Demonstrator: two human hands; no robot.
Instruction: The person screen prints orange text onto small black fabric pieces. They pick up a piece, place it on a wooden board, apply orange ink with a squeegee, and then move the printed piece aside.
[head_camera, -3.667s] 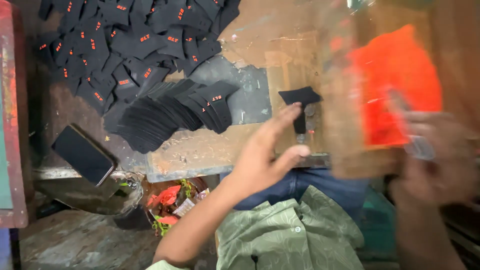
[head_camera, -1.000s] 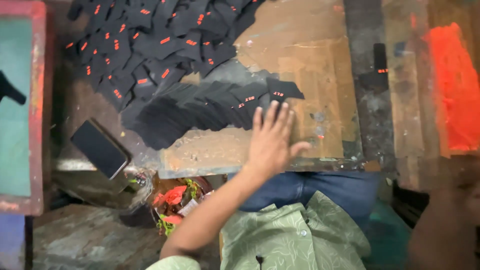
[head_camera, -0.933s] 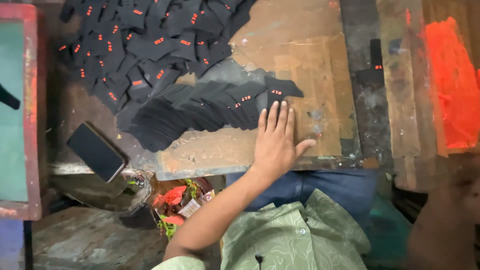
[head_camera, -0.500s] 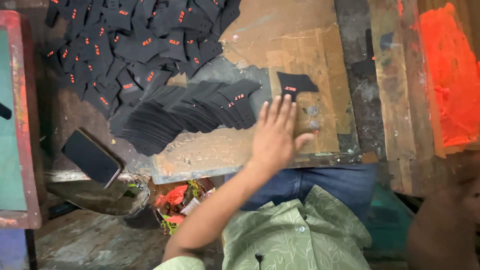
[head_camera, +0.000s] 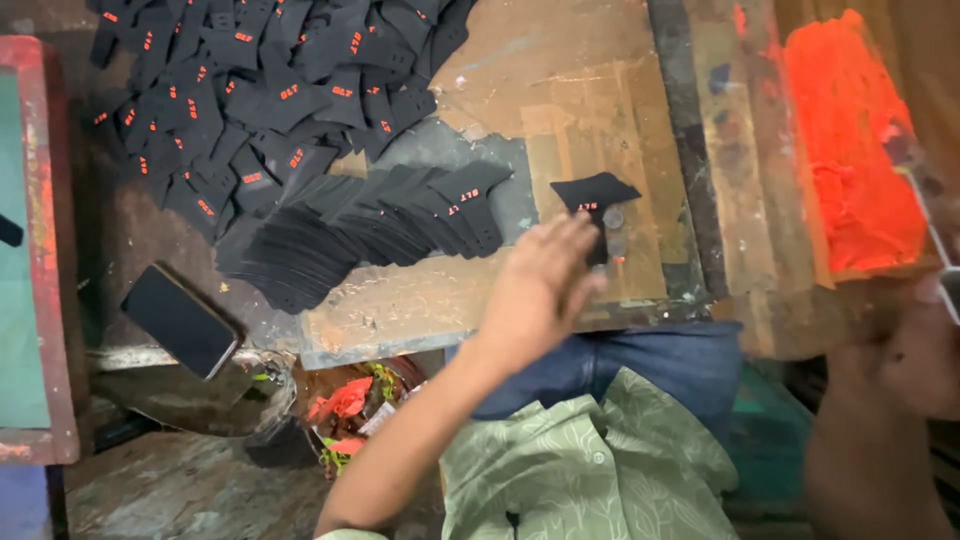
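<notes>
My left hand (head_camera: 540, 285) is stretched out flat over the wooden printing board (head_camera: 560, 110), fingers apart and holding nothing. Its fingertips lie at the lower end of a single black fabric piece (head_camera: 595, 192) with a small orange print. Left of my hand lies a fanned row of black pieces (head_camera: 350, 235). On the right, a wooden screen frame smeared with orange ink (head_camera: 850, 150) is tilted up. My right hand (head_camera: 915, 350), blurred, grips the frame's near edge.
A heap of printed black pieces (head_camera: 260, 80) covers the far left of the board. A dark phone (head_camera: 180, 320) lies on a ledge at the left. A red-edged frame (head_camera: 40, 260) stands at the far left. Scraps fill a bin (head_camera: 345, 410) below.
My left hand has drawn back from the end of the fanned row. A single printed black piece now lies uncovered on the board just beyond its fingertips.
</notes>
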